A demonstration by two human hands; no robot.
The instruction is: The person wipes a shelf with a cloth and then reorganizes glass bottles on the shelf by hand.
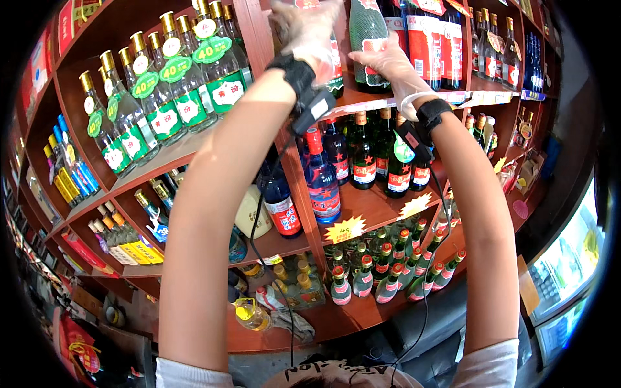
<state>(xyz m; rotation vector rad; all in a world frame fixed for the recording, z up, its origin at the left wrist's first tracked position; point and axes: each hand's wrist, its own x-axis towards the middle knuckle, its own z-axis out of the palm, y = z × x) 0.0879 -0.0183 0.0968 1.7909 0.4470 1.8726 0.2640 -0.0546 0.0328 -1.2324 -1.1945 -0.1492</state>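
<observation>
Both my arms reach up to an upper shelf of a wooden liquor cabinet. Clear gloves cover both hands. My right hand point(388, 60) touches the side of a large green glass bottle point(367, 43) in a mesh sleeve, thumb on its near side, fingers at its right. At the top edge my left hand point(308, 29) is raised with fingers spread, in front of another bottle point(335, 63) with a red and white label that it partly hides. Whether it touches that bottle cannot be told. Right of my right hand stand large bottles with red labels point(424, 46).
Clear bottles with green labels point(226, 92) fill the left shelf. Below stand a blue bottle with a red cap point(321, 186), dark green bottles point(364, 165) and a yellow star-shaped price tag point(345, 230). Small red-capped bottles point(363, 281) line the bottom shelf. Cables hang from my wrist devices.
</observation>
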